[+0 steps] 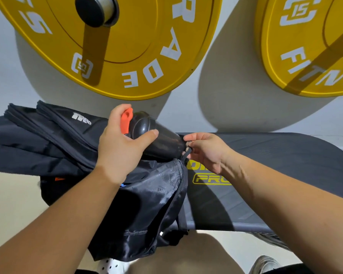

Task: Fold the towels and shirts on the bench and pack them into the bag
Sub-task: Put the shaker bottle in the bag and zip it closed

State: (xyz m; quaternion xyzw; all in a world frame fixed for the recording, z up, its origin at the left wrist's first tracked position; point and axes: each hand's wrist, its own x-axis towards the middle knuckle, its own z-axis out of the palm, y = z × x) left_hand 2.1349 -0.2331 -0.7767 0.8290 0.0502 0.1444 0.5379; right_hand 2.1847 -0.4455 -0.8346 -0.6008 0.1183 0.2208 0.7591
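A black bag (pixel 147 204) lies on the left end of the dark bench (pixel 275 175), its opening toward the right. My left hand (pixel 121 143) grips a dark shaker bottle (pixel 162 141) with an orange cap, held on its side above the bag. My right hand (pixel 204 151) pinches the bag's zipper pull at the bottle's lower end. Black folded fabric (pixel 48 135) with a white logo lies left of the bag, partly under my left arm. What is inside the bag is hidden.
Two big yellow weight plates (pixel 147 56) (pixel 305 46) stand against the wall behind the bench. The bench's right half shows a yellow logo (pixel 208 178). My shoes (pixel 265 264) and the pale floor are below the bench's near edge.
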